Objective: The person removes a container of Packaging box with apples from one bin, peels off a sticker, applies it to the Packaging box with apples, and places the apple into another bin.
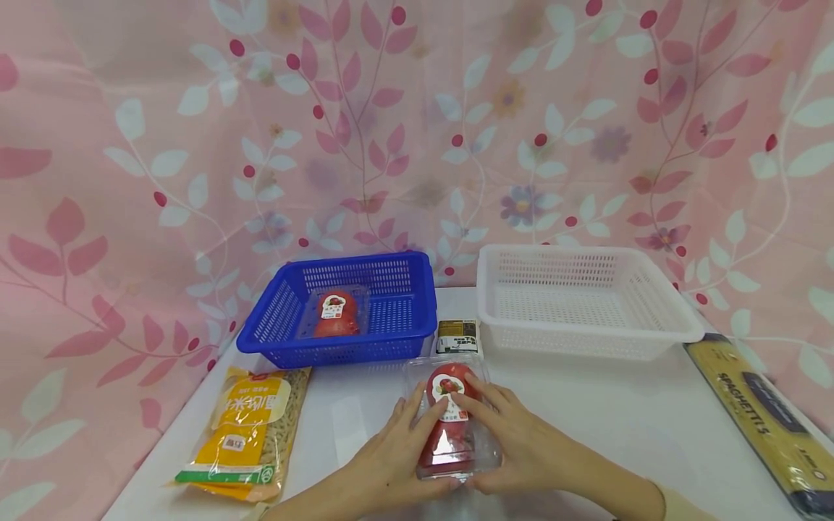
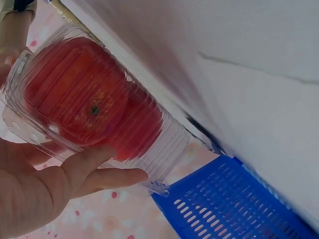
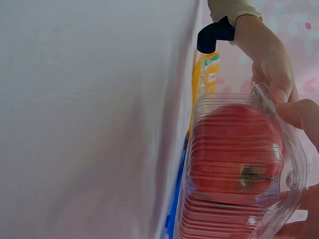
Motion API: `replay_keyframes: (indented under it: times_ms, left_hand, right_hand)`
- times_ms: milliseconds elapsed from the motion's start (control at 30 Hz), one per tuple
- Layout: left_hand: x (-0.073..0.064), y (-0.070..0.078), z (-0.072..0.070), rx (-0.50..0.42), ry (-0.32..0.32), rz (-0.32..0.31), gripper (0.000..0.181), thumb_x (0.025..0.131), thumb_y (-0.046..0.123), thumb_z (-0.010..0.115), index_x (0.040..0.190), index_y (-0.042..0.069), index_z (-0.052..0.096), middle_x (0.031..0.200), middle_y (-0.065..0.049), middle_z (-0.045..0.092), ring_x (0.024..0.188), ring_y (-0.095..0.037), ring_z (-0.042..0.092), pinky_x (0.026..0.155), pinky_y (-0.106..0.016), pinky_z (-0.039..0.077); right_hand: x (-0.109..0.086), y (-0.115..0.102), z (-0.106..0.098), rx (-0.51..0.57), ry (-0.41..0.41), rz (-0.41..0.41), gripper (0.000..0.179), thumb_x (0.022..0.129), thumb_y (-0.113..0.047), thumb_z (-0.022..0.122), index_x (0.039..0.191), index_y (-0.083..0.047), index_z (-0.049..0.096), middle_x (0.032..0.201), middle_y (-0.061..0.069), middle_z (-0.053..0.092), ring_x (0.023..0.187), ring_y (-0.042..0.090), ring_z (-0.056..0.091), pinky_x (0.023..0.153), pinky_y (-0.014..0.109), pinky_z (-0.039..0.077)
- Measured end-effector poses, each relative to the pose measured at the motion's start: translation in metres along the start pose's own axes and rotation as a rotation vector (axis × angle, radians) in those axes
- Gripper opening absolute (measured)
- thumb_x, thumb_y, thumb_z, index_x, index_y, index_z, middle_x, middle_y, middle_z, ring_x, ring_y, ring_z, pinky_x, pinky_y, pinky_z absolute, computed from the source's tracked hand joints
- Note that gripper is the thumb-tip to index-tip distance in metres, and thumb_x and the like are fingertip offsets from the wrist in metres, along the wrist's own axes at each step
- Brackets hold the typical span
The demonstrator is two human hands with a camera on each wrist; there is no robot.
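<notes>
A clear plastic box of tomatoes (image 1: 448, 445) with a white label on its lid lies in front of me in the head view. My left hand (image 1: 400, 452) grips its left side, fingers over the lid and thumb at the near edge. On the right side my right hand (image 1: 521, 445) holds the same box, fingertips on the lid by the label and thumb at the near edge. Through the ribbed wall, a red tomato (image 2: 75, 84) with a green stem shows in the left wrist view; another tomato (image 3: 234, 149) fills the box in the right wrist view.
Behind stand a blue basket (image 1: 339, 354) holding a second tomato box (image 1: 335, 312), and a white basket (image 1: 586, 329). A small packet (image 1: 458, 337) lies between them. A yellow grain bag (image 1: 244, 430) is at left, a spaghetti pack (image 1: 759, 412) at right.
</notes>
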State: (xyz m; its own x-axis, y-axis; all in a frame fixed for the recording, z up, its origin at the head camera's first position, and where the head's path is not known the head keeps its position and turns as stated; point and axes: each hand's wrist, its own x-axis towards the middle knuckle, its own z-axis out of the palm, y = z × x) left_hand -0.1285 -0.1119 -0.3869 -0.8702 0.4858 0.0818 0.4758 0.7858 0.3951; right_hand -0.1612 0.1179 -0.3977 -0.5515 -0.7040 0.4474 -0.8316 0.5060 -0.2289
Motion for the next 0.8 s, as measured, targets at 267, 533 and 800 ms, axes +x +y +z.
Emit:
replay_keyframes:
  times_ms: [267, 533, 800]
  left_hand:
    - [-0.004, 0.009, -0.014, 0.016, 0.085, 0.042, 0.09, 0.071, 0.072, 0.055, 0.143, 0.026, 0.029, 0.149, -0.014, 0.019, 0.116, -0.055, 0.037, 0.077, -0.056, 0.047]
    - [-0.003, 0.007, -0.033, 0.023, 0.233, 0.129, 0.088, 0.069, 0.069, 0.06, 0.14, 0.021, 0.038, 0.147, -0.016, 0.025, 0.123, -0.037, 0.04, 0.083, -0.043, 0.048]
    - [0.001, 0.003, -0.054, -0.04, 0.229, 0.108, 0.087, 0.068, 0.068, 0.063, 0.139, 0.026, 0.038, 0.147, -0.014, 0.025, 0.121, -0.036, 0.043, 0.081, -0.044, 0.049]
  right_hand:
    - [0.007, -0.008, -0.016, -0.013, 0.024, -0.028, 0.092, 0.064, -0.053, 0.076, 0.14, -0.02, 0.036, 0.147, 0.009, 0.026, 0.121, 0.025, 0.04, 0.08, 0.043, 0.05]
    - [0.021, -0.011, -0.03, 0.003, 0.095, -0.064, 0.088, 0.064, -0.048, 0.077, 0.138, -0.018, 0.04, 0.146, 0.009, 0.028, 0.119, 0.025, 0.041, 0.08, 0.044, 0.05]
    - [0.036, -0.009, -0.038, 0.026, 0.09, -0.061, 0.086, 0.066, -0.05, 0.075, 0.138, -0.018, 0.04, 0.145, 0.012, 0.029, 0.122, 0.028, 0.039, 0.084, 0.045, 0.048]
